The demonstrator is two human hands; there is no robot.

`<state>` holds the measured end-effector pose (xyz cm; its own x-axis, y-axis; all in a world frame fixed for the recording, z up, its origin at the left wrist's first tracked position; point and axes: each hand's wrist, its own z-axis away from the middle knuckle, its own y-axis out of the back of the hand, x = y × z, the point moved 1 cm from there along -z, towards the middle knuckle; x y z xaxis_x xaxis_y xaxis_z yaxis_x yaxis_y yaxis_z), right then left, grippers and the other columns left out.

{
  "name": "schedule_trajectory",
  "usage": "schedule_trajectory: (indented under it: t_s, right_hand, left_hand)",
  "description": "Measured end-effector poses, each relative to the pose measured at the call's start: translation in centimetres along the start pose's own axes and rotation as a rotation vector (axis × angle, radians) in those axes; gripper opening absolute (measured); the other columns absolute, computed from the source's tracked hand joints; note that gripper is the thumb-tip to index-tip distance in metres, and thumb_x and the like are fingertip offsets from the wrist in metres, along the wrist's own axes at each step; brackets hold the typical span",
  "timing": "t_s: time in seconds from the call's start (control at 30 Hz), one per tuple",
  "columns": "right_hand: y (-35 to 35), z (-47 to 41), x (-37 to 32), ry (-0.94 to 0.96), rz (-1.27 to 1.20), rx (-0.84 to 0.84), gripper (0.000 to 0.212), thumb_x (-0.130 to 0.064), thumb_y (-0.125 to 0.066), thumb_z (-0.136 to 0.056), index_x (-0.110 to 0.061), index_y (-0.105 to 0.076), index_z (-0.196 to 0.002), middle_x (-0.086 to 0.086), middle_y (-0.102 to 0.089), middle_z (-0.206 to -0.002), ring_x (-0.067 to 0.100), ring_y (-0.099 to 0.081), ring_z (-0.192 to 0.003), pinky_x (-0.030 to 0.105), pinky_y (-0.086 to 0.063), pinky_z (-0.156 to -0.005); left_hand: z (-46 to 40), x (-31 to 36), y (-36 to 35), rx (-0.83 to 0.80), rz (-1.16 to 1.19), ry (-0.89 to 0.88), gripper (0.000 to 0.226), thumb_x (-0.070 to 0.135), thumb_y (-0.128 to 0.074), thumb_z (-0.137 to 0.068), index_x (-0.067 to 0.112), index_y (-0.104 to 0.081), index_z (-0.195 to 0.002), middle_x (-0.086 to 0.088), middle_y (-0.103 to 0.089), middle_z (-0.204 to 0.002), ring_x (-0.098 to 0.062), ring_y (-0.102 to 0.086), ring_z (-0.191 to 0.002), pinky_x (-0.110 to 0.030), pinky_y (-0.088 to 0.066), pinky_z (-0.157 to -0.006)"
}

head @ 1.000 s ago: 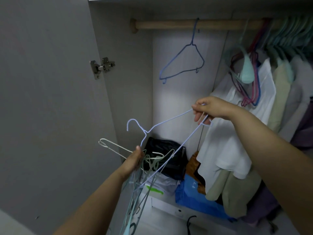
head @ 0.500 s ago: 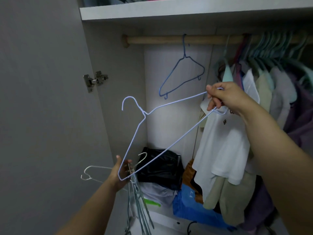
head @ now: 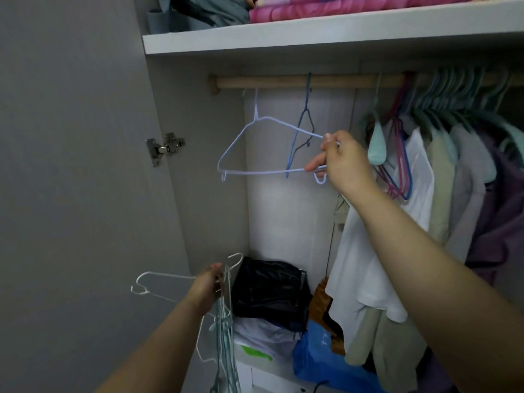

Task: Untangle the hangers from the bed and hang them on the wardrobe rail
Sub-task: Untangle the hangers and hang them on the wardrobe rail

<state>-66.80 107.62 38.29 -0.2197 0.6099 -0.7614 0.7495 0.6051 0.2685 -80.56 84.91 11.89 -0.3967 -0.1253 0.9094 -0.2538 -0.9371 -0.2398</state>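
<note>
Raised since earlier: pale hanger [head: 256, 150], hook apparently over rail [head: 297, 81], right end pinched by right hand [head: 344, 163]. Low at left, bundle of hangers [head: 225, 321] gripped in left hand [head: 207, 287].

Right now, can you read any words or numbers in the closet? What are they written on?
No words or numbers can be read here.
Blue bag at the bottom: faint light marks, too blurred to read.
White box beside it: a green patch, with no letters that can be made out.
Hangers, clothes, rail and shelf: no writing shows.
</note>
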Motion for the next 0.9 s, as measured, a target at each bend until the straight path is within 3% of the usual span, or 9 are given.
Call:
schedule_trajectory:
  t_s: [0.13, 0.23, 0.4, 0.5, 0.77, 0.83, 0.9]
  right_hand:
    - [-3.3, -1.3, 0.2, 0.075, 0.107, 0.177, 0.025, -0.025, -0.033, -0.103, -0.006, -0.048, -0.098, 0.009, -0.073, -0.078, 0.027, -0.064, -0.071, 0.035, -0.051, -0.067]
    - [-4.8, -2.8, 0.7, 0.063, 0.238, 0.163, 0.029, -0.025, -0.032, -0.103, -0.002, -0.049, -0.106, 0.011, -0.073, -0.093, 0.032, -0.065, -0.087, 0.035, -0.047, -0.069]
    - [-5.2, -5.3, 2.7, 0.006, 0.635, 0.111, 0.028, -0.021, -0.033, -0.103, 0.003, -0.045, -0.114, 0.022, -0.068, -0.101, 0.04, -0.064, -0.09, 0.038, -0.045, -0.066]
    - [-4.6, -4.9, 3.7, -0.004, 0.729, 0.142, 0.031, -0.021, -0.031, -0.104, 0.005, -0.045, -0.115, 0.025, -0.067, -0.1, 0.042, -0.064, -0.089, 0.039, -0.043, -0.064]
    - [0.9, -0.7, 8.8, -0.222, 0.629, 0.458, 0.03, -0.021, -0.035, -0.102, -0.002, -0.047, -0.123, 0.022, -0.066, -0.102, 0.04, -0.064, -0.091, 0.042, -0.046, -0.071]
    - [1.4, 1.0, 9.2, -0.231, 0.501, 0.462, 0.035, -0.023, -0.032, -0.103, -0.006, -0.041, -0.131, 0.021, -0.063, -0.115, 0.036, -0.062, -0.098, 0.042, -0.047, -0.077]
    - [1.1, 2.9, 9.6, -0.205, 0.271, 0.483, 0.046, -0.026, -0.035, -0.102, -0.008, -0.027, -0.144, 0.016, -0.049, -0.138, 0.021, -0.055, -0.112, 0.033, -0.044, -0.088]
  left_hand:
    - [0.6, 2.6, -2.4, -0.042, -0.042, -0.082, 0.021, 0.014, -0.046, -0.099, 0.019, -0.049, -0.079, 0.001, -0.042, -0.064, -0.007, -0.039, -0.04, -0.018, -0.031, -0.045]
    - [1.1, 4.5, -4.1, -0.087, -0.018, -0.126, 0.02, 0.01, -0.045, -0.097, 0.02, -0.051, -0.082, 0.001, -0.041, -0.062, -0.011, -0.036, -0.046, -0.019, -0.03, -0.046]
    - [1.8, 6.9, -5.6, -0.147, 0.011, -0.195, 0.013, 0.012, -0.046, -0.098, 0.019, -0.055, -0.09, -0.002, -0.047, -0.071, -0.014, -0.04, -0.053, -0.024, -0.032, -0.052]
    - [2.6, 7.7, -6.1, -0.176, 0.018, -0.214, 0.011, 0.014, -0.048, -0.097, 0.019, -0.055, -0.089, -0.001, -0.049, -0.072, -0.012, -0.043, -0.05, -0.022, -0.034, -0.048]
    - [4.1, 8.5, -6.6, -0.172, -0.02, -0.312, 0.018, 0.009, -0.042, -0.099, 0.017, -0.055, -0.091, 0.001, -0.047, -0.069, -0.007, -0.035, -0.042, -0.018, -0.029, -0.043]
    - [4.4, 8.4, -6.3, -0.162, -0.044, -0.337, 0.019, 0.008, -0.04, -0.099, 0.018, -0.054, -0.09, 0.001, -0.045, -0.068, -0.008, -0.034, -0.041, -0.02, -0.027, -0.043]
    - [4.7, 8.4, -5.8, -0.136, -0.06, -0.353, 0.018, 0.008, -0.04, -0.099, 0.018, -0.053, -0.091, 0.0, -0.041, -0.067, -0.01, -0.032, -0.041, -0.019, -0.027, -0.041]
